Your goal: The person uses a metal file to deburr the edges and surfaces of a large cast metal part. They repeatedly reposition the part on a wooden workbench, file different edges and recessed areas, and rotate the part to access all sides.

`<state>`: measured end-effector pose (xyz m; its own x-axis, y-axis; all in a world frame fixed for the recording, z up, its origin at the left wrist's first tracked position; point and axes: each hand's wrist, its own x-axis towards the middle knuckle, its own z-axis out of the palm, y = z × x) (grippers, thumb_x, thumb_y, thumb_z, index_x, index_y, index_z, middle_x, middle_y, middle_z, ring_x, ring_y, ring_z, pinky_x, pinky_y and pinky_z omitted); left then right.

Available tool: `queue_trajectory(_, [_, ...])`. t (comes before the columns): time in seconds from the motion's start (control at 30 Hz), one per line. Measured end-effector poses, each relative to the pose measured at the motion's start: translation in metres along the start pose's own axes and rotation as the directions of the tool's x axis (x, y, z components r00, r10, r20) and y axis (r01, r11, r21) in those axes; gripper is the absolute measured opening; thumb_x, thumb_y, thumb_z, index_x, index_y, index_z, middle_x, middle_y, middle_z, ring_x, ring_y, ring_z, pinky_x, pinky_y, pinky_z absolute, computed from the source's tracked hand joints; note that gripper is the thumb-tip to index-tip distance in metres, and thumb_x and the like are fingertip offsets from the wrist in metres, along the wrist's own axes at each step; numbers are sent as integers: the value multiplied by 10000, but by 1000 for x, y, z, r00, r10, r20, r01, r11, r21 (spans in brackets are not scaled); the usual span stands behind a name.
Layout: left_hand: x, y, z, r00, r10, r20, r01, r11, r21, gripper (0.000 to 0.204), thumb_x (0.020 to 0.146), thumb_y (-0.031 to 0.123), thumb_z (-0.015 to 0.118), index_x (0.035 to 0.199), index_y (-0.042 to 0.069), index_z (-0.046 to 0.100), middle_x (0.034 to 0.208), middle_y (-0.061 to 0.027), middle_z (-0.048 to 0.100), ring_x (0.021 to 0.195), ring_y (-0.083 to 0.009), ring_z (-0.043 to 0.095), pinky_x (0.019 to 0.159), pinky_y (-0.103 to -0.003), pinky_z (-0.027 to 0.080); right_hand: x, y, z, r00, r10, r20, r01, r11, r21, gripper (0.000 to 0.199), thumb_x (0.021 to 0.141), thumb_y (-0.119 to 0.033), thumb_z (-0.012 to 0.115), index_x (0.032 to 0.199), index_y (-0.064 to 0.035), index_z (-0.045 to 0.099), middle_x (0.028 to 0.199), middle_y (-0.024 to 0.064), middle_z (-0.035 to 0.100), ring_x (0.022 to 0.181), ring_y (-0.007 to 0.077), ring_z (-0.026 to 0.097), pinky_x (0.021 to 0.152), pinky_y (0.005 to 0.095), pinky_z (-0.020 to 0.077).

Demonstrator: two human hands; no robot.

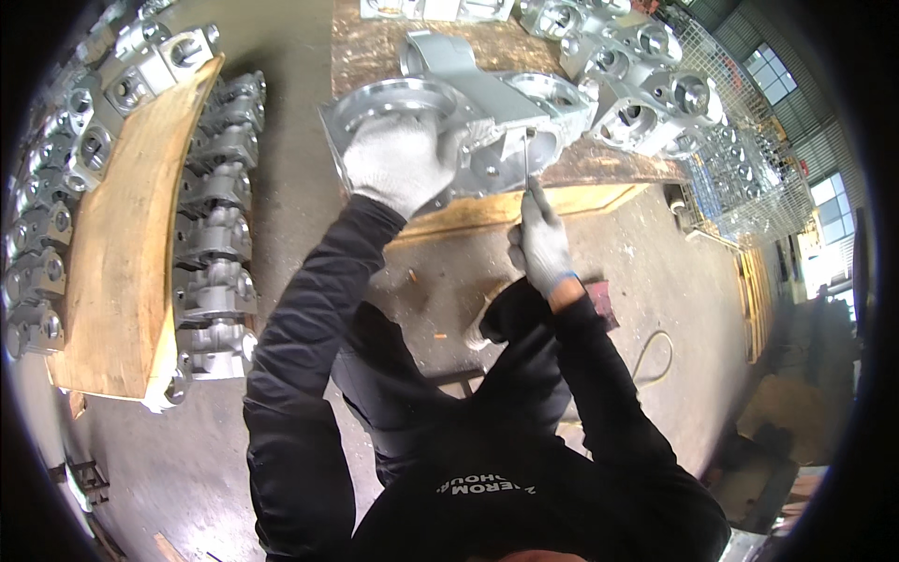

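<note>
A large silver-grey metal casting with round bored openings lies on a wooden work surface in front of me. My left hand, in a white work glove, grips it at the big ring on its left side, the fingers curled over the rim and partly hidden. My right hand, also gloved, is closed around a slim rod-like metal hand tool. The tool points away from me, its tip at the near edge of the casting by the right-hand opening. Its exact kind does not show.
More castings crowd the back right of the work surface. At left, rows of similar castings flank a long wooden board. A wire mesh cage stands at right. A thin hose loops on the concrete floor.
</note>
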<state>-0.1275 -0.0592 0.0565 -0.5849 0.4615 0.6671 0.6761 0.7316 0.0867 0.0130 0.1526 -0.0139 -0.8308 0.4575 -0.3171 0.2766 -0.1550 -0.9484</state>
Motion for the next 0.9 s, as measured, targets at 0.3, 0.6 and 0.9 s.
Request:
queue_trajectory(0.3, [2,1,-9,1000,1,26,1,995,-95,503,999,486,566,807,42,705,663,-169,679,618,-336,698,632,-469,562,18,25,7,991,-128,-28,128,992,3,600,1116,-413,475,1661,-208,330,544,-38,391,398,88,355,376,284,308])
queue_trajectory(0.6, [-1,0,-3,1000,13,-14,-14,995,-97,423,975,431,624,804,52,701,687,-162,689,650,-354,695,708,-479,550,3,-17,3,994,-111,12,112,989,-95,575,1118,-404,452,1658,-237,347,543,-44,344,395,78,335,377,261,277])
queue_trajectory(0.9, [2,3,-11,997,-20,68,25,997,-73,439,972,447,596,846,42,706,722,-167,699,707,-353,706,737,-478,547,-3,-33,6,1000,0,20,1,998,-60,576,1110,-415,475,1652,-257,359,592,-47,365,427,79,338,397,249,297])
